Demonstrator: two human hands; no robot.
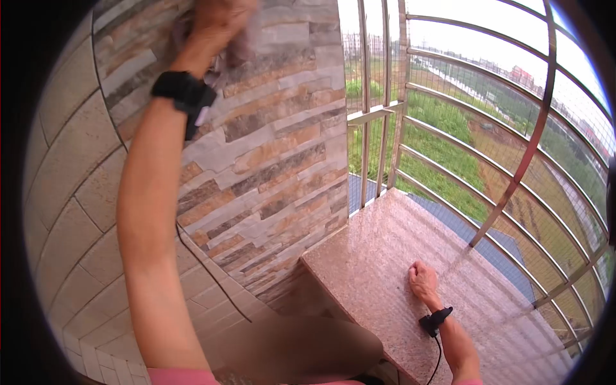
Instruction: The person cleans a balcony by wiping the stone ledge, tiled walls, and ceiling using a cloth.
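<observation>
My left hand point(221, 18) is raised against the stone-patterned wall point(276, 122) at the top of the view. Its fingers are smeared by motion and lie around a dark greyish cloth point(237, 48) pressed to the wall. A black strap with a small device point(183, 93) circles that wrist. Lower right, my right hand point(423, 280) rests on the pink granite ledge point(378, 240) with its fingers curled in; nothing shows in them. Another black wrist device point(436, 321) with a cable sits on the right wrist.
Metal window bars point(475, 138) with mesh run along the ledge's far side, with grass and buildings beyond. Beige tiles point(70, 167) cover the left side. A thin dark cable point(215, 279) hangs along them. A brown rounded surface point(308, 350) is at the bottom.
</observation>
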